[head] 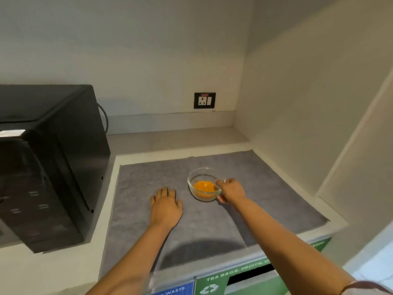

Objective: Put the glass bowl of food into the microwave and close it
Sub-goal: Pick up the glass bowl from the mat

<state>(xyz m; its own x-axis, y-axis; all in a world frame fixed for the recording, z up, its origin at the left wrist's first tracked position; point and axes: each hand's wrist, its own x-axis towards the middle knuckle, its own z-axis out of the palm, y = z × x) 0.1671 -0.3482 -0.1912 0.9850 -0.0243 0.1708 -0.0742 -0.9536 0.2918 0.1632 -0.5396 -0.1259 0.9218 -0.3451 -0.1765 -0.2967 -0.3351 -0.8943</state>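
A small clear glass bowl point(201, 178) with orange food in it stands on a grey mat point(265, 188) in the middle of the counter. My right hand point(231, 190) grips the bowl's right rim, thumb over the edge and fingers under its side. My left hand point(165, 206) lies flat on the mat, palm down, a short way left of the bowl and apart from it. The black microwave point(63, 145) stands at the left on the counter, seen from its right side; its dark door point(25, 188) faces the near left and looks shut.
A wall socket point(204, 100) sits on the back wall above the counter. A side wall closes the counter on the right. Below the front edge are waste bin labels, blue point(172, 291) and green point(244, 277). A cable runs behind the microwave.
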